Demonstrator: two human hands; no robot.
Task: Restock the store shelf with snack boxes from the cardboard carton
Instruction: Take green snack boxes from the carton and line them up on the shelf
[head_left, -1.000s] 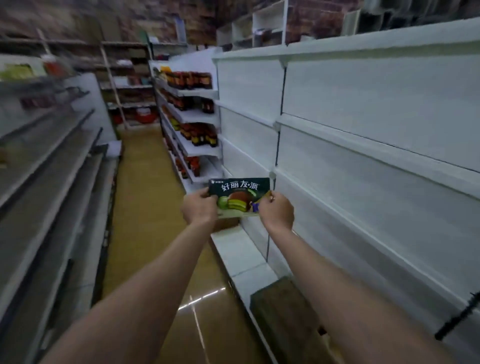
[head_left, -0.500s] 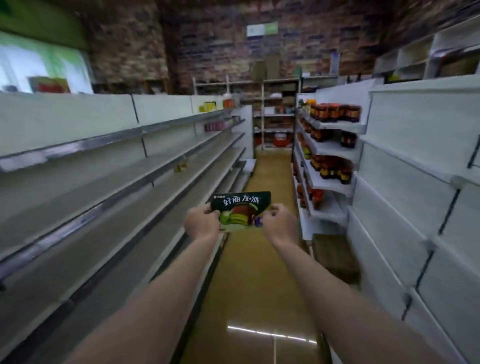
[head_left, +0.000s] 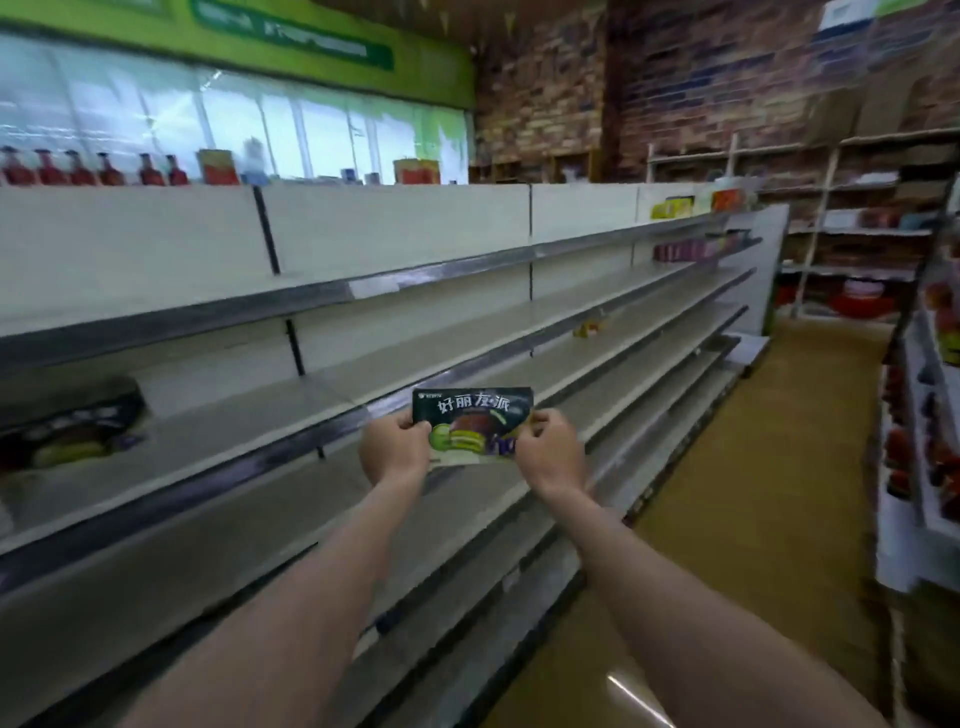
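While held out at arm's length over the aisle, box (head_left: 474, 423) sits level between both hands, printed face toward the camera, long axis running left to right. Left hand (head_left: 395, 448) curled round the left end, thumb over the front; right hand (head_left: 551, 452) pinching the right end the same way, fingertips on the upper corner. Neither hand spread, neither free. Shelf (head_left: 249, 441) lying ahead and to the left of the box, its long edge slanting away toward the far right, so the box's long axis sits at an angle to that edge, not yet parallel. Left hand the nearer of the two to the shelf front, the right out over the floor (head_left: 753, 467) side. Dark pack (head_left: 67, 421) (blurred, possibly the same product, hard to say) resting on the same tier, well apart to the left. Likely step in hand: carrying the box in for placement. Coming move would seem to call for a swing leftward and forward, turning the box until its length follows the shelf edge, then setting its base down on the board. Main risk, as a judgement only: catching the leading left corner on the metal lip. Carton not in view. Bottles (head_left: 93, 169) lined along the top, far from the work.
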